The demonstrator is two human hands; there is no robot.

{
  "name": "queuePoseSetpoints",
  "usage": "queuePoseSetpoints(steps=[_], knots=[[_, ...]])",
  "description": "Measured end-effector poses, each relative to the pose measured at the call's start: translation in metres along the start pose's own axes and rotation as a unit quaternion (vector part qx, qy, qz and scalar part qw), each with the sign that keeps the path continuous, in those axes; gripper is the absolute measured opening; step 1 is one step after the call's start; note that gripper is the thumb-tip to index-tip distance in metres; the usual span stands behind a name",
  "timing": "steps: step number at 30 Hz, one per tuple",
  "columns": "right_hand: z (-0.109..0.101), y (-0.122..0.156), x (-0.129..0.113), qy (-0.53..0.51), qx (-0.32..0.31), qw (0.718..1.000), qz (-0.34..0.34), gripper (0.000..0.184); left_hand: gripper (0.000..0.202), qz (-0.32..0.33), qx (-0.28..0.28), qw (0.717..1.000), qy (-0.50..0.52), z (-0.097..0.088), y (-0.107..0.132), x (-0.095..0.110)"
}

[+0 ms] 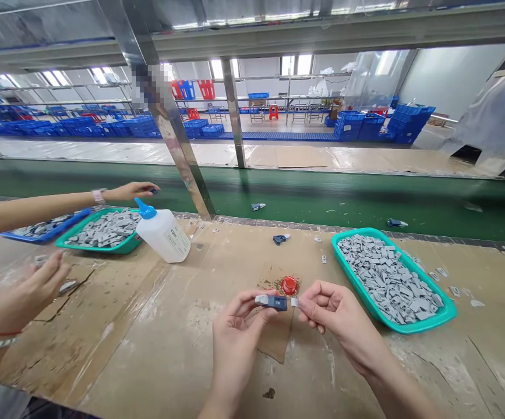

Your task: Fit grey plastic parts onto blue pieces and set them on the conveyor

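My left hand point(240, 326) pinches a small dark blue and light grey plastic part point(272, 301), its dark end pointing right. Between the thumb and fingers of my right hand point(328, 307) is a small light grey plastic piece point(295, 302), held just off that dark end with a narrow gap. Behind both hands sits a shallow red cap point(289, 284) on a stained cardboard patch. To the right, a teal tray point(409, 327) is heaped with similar grey pieces point(387, 279). Another dark blue part point(281, 239) lies on the bench beyond the cap.
A white bottle with a blue nozzle point(165, 235) stands left of centre. A co-worker's hands point(45, 279) are at far left, near another teal tray point(103, 247) and a blue tray point(42, 235). Dark parts lie on the green conveyor belt point(313, 201); a metal post point(177, 134) rises before it.
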State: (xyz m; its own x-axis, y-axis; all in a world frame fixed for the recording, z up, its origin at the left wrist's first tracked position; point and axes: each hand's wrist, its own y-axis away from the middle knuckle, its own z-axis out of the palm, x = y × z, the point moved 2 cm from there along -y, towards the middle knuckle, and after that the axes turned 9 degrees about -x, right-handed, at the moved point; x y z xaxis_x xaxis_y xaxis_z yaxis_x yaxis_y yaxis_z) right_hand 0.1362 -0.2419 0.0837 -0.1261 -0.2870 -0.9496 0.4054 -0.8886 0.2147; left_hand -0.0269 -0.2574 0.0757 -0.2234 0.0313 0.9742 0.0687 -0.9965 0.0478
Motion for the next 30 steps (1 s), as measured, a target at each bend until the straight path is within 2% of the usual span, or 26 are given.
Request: queuePoseSetpoints(steps=[11, 16, 22, 24, 25, 26, 27, 28, 29, 30], knots=[[0.008, -0.003, 0.007, 0.034, -0.022, 0.999, 0.016, 0.033, 0.019, -0.013, -0.015, 1.000, -0.006, 0.004, 0.012, -0.002], [0.007, 0.000, 0.007, 0.062, -0.041, 0.996, 0.057, 0.035, 0.015, -0.035, -0.039, 0.998, -0.020, 0.005, 0.011, -0.008], [0.001, 0.000, -0.004, 0.037, -0.089, 0.995, 0.031, 0.033, 0.038, -0.050, -0.105, 0.993, -0.032, 0.017, 0.000, -0.004], [-0.014, 0.001, -0.011, 0.045, -0.117, 0.992, 0.026, 0.030, 0.039, -0.025, -0.127, 0.987, -0.090, 0.015, -0.011, -0.003], [-0.026, 0.001, -0.015, 0.077, -0.111, 0.991, 0.019, 0.029, 0.039, 0.002, -0.133, 0.982, -0.131, 0.012, -0.019, -0.002], [-0.042, 0.000, -0.019, 0.130, -0.084, 0.988, 0.007, 0.028, 0.041, 0.035, -0.135, 0.975, -0.174, 0.007, -0.029, 0.000], [-0.061, 0.000, -0.023, 0.206, -0.029, 0.978, -0.009, 0.026, 0.042, 0.069, -0.137, 0.964, -0.216, 0.002, -0.040, 0.002], [-0.082, 0.000, -0.027, 0.300, 0.050, 0.952, -0.031, 0.023, 0.043, 0.102, -0.137, 0.952, -0.255, -0.004, -0.052, 0.004], [-0.102, -0.001, -0.031, 0.387, 0.131, 0.912, -0.034, 0.020, 0.044, 0.129, -0.135, 0.939, -0.287, -0.010, -0.066, 0.006], [-0.121, -0.004, -0.033, 0.463, 0.180, 0.867, -0.020, 0.019, 0.044, 0.150, -0.132, 0.928, -0.315, -0.015, -0.081, 0.009]])
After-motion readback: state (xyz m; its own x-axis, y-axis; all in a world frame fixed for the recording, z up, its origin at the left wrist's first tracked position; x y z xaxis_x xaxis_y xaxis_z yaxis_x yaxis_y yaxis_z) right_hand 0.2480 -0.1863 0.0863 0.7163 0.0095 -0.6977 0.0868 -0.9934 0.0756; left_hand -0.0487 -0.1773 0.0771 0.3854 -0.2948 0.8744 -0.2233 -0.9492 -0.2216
